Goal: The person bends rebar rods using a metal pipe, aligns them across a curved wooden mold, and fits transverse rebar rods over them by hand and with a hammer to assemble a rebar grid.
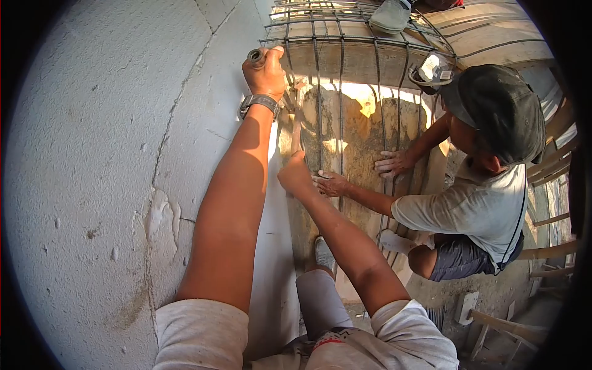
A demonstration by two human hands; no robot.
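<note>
My left hand (266, 74), with a watch (259, 105) at its wrist, is closed round a dark metal pipe-like piece (256, 57) beside the pale wall. Lower down, my right hand (296, 176) grips the handle end of a hammer (297, 123). The hammer points up and away from me, its head near the rebar just below my left hand. Vertical rebar rods (341, 111) run over a stained wooden board (361, 123). A co-worker's two hands (333, 184) rest on the rods and board, to the right of my right hand and apart from it.
A rough pale wall (105, 123) fills the left side. The co-worker (475, 209), in a dark cap, crouches at the right. Another person's shoe (390, 16) stands on the rebar grid at the top. Wooden pieces (509, 327) lie at the lower right.
</note>
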